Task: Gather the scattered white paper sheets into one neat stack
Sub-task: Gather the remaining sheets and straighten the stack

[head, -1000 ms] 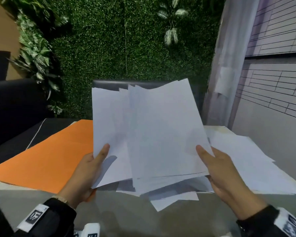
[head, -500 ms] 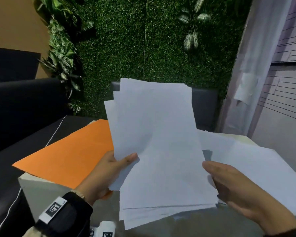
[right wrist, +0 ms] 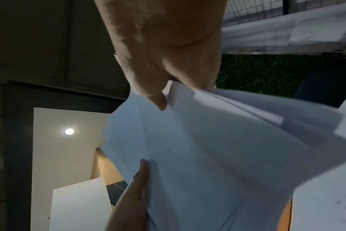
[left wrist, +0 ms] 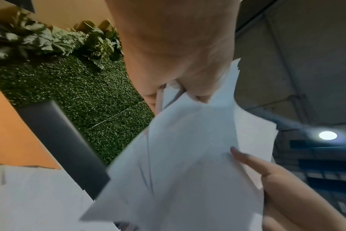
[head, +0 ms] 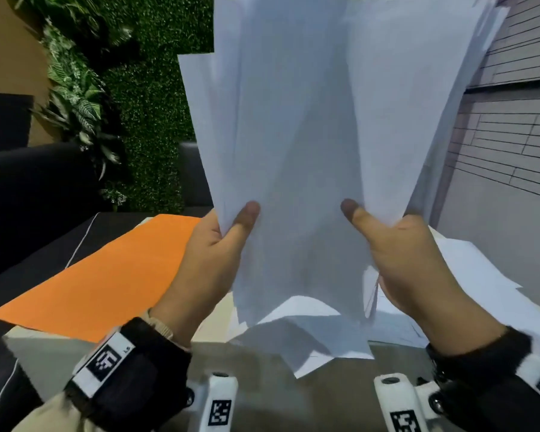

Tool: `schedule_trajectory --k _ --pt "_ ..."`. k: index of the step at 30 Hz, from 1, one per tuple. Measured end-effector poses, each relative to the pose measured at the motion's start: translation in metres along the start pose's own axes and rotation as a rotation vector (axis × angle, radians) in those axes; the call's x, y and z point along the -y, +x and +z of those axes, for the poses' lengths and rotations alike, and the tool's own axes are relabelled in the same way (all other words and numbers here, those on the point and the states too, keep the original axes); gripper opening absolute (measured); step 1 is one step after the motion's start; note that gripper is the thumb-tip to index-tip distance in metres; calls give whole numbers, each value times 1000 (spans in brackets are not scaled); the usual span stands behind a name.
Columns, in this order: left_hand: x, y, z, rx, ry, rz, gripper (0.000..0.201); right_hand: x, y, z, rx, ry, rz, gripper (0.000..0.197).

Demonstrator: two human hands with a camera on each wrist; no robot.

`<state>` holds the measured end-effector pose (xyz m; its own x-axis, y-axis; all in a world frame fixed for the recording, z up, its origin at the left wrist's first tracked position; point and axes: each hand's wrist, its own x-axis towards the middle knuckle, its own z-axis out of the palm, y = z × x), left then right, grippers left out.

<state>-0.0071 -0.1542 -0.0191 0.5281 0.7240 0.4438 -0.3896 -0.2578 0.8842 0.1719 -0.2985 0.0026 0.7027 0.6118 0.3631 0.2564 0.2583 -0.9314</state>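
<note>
Bundle of white paper sheets (head: 309,145): upright, fanned, uneven edges, above table (head: 262,385); left hand (head: 209,260) pinches its left edge, right hand (head: 409,260) its right; loose white sheets (head: 480,275) on table, right; orange sheet (head: 106,275) left

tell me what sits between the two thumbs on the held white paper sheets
Only bare paper: the left hand and right hand pinch the white paper sheets, head view.

The raised bundle of white paper sheets (head: 309,135) runs past the top edge of the head view. It hides the fingers of the left hand (head: 211,260) and right hand (head: 409,260); only the thumbs show. Both wrist views render the sheet edges blurred.
</note>
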Motion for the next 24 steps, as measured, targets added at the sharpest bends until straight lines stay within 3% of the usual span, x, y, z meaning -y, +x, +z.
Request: schedule_trajectory --k 5,8,11,15,19,22,24 --pt "25 -5 2 10 7 -46 27 -28 1 7 2 -102 32 41" --pt "37 -5 -6 -33 82 -5 35 -46 0 7 109 -166 124 34" --pt "39 8 -11 -181 110 88 49 -40 4 7 157 -184 54 21" --pt "33 20 0 -192 200 241 40 -31 10 13 99 -128 -46 28" --pt "27 24 11 -193 164 339 36 -29 6 17 29 -88 -123 23" --pt "32 22 7 -168 203 301 44 -38 3 13 42 -106 -75 37" --pt "38 17 2 -133 253 218 46 -48 1 10 101 -166 -23 32"
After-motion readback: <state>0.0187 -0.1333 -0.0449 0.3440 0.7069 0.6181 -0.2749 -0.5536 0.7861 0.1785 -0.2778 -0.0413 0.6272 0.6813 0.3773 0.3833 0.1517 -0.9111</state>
